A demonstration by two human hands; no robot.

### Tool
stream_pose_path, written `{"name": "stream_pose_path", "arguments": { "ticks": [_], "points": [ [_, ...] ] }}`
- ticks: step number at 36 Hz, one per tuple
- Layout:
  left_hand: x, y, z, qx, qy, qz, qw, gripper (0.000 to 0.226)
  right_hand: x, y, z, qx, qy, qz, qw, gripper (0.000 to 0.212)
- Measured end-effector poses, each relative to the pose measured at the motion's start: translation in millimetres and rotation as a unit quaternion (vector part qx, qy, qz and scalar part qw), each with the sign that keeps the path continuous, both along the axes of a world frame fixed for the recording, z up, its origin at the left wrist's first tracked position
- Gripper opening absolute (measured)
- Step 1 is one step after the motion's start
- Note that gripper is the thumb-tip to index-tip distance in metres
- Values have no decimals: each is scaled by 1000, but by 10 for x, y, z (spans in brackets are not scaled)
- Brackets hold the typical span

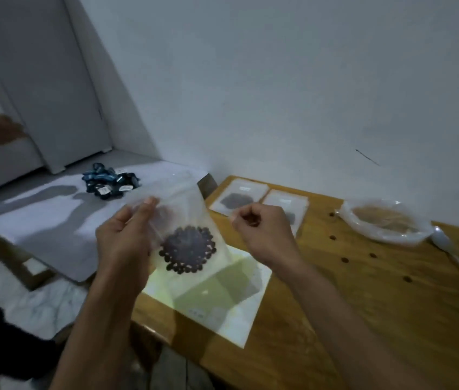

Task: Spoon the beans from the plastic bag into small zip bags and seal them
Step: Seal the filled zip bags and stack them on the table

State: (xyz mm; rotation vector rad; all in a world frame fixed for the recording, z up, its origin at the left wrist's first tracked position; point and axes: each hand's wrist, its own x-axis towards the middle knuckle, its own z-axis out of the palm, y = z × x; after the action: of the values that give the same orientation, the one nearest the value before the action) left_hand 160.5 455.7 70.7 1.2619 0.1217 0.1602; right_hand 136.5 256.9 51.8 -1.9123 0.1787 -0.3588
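Left hand (127, 237) grips the small clear zip bag of dark beans (187, 246) above the wooden desk (363, 305), right hand (262, 229) clenched beside it on nothing I can see, so an unsealed top could spill beans.

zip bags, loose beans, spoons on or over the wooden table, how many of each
zip bags with beans: 3, one held up by the left hand, two lying flat
loose beans on the table: 5, e.g.
spoons: 1
total: 9
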Motion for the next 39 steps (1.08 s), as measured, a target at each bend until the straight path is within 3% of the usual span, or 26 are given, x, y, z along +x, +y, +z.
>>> {"name": "stream_pose_path", "arguments": {
  "ticks": [4, 10, 14, 21, 28, 33, 39],
  "points": [
    [56, 324, 61, 12, -15, 78, 997, 11, 123, 280, -202, -139, 76, 70, 985, 16],
    [177, 630, -43, 64, -17, 111, 992, 12, 358, 595, -390, -246, 140, 100, 954, 18],
    [185, 662, -126, 73, 2, 97, 993, 13, 460, 703, -435, -275, 179, 94, 940, 24],
    [189, 639, -201, 83, 25, 81, 993, 24, 561, 783, -547, -311, 177, 86, 930, 15],
    [235, 617, -218, 66, 38, 97, 992, 21, 564, 671, -537, -238, 169, 116, 949, 38],
    [247, 476, -229, 57, 55, 77, 994, 19, 342, 631, -238, -73, 29, 52, 996, 23],
    [188, 19, -245, 70, 41, 11, 997, 33, 256, 755, -94, -35, -32, 17, 999, 18]
  ]
}}
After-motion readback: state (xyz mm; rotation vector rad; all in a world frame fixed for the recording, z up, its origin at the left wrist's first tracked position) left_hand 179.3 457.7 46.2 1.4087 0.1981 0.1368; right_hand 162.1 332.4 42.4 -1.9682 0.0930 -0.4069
